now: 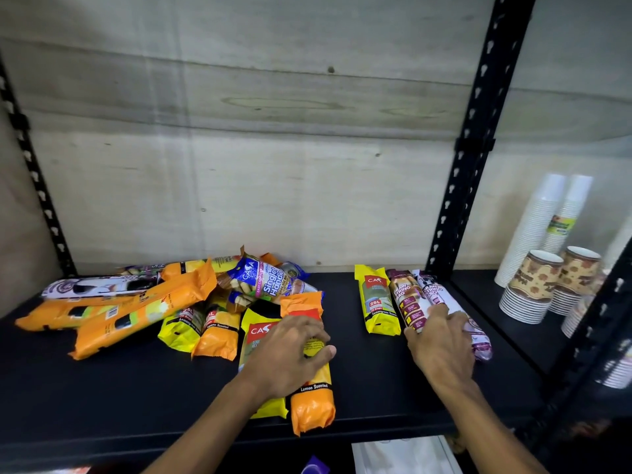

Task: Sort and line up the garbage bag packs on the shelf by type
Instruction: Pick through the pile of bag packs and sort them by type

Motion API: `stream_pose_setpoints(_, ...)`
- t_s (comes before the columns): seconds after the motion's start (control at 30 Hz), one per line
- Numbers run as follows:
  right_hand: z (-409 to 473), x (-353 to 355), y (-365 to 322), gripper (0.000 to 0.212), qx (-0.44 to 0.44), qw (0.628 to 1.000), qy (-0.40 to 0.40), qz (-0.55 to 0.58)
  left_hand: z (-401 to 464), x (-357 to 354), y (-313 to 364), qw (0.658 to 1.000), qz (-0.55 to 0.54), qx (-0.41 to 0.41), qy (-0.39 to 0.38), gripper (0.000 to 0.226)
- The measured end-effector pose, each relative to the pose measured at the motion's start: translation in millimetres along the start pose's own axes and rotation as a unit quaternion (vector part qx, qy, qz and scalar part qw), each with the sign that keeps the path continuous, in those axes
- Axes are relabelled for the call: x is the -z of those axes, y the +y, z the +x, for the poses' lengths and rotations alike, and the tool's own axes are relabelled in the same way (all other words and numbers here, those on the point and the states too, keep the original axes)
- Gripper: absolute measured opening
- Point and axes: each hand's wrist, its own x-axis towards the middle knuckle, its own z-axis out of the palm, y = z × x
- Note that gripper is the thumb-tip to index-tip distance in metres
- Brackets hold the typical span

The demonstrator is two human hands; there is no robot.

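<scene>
A black metal shelf (102, 398) backed by a pale board wall was seen from above, with garbage bag packs spread across it. The left hand (290, 354) was laid palm-down over two packs lying side by side near the front edge: an orange plastic pack marked "Lemon Scented" (313, 401) and a yellow plastic pack with a red label (254, 336). The fingers were curled over the orange pack and the thumb was pressed to its right side, so the hand was closed around that pack.

The right hand (441, 343) was rested flat, fingers together and extended, on the near ends of a maroon drawstring-bag pack (407, 299) and a white-and-purple drawstring-bag pack (478, 333); nothing was gripped. These two were lined up parallel, touching, with a yellow pack marked "25L" (376, 302) just beside them on the left.

To the left, an unsorted heap was left: two long orange packs (143, 316), a long white-and-purple pack (99, 287), a blue "Singlet Handle" pack (266, 278), and short yellow and orange packs (201, 330).

On the neighbouring shelf to the right, stacks of white paper cups (537, 227) and brown patterned paper cups (533, 282) were stood.
</scene>
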Motion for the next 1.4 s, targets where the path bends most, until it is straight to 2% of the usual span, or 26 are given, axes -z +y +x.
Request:
stream_pose_setpoints(0.1,6,2,2,0.058,0.026,0.991,0.029,-0.125,0,1,1,1.000,-0.001,-0.001,0.005,0.038)
stream_pose_setpoints(0.17,12,3,5,0.056,0.022,0.986,0.028,-0.161,0,1,1,1.000,0.001,-0.002,0.008,0.038)
stream_pose_setpoints(0.3,30,3,8,0.054,0.037,0.987,0.007,-0.159,0,0,1,1.000,-0.001,-0.001,0.009,0.038)
stream_pose_setpoints(0.5,60,-10,18,0.058,0.094,0.978,-0.128,-0.134,1,1,1,1.000,-0.006,0.003,0.012,0.039)
stream_pose_setpoints(0.93,46,-6,34,0.060,0.102,0.976,-0.129,-0.144,2,-1,-2,1.000,-0.003,0.002,0.009,0.037)
stream_pose_setpoints(1.07,60,11,34,0.057,0.062,0.989,-0.128,-0.046,2,-1,-1,1.000,-0.004,0.007,0.007,0.037)
stream_pose_setpoints(1.17,70,23,39,0.044,0.016,0.992,-0.116,-0.042,2,1,0,1.000,-0.003,0.009,0.007,0.037)
stream_pose_setpoints(1.33,94,27,52,0.061,-0.017,0.987,-0.148,-0.064,3,1,1,1.000,-0.004,0.012,0.006,0.037)
stream_pose_setpoints(1.4,102,25,57,0.063,-0.006,0.984,-0.164,-0.074,2,1,1,1.000,-0.005,0.012,0.007,0.037)
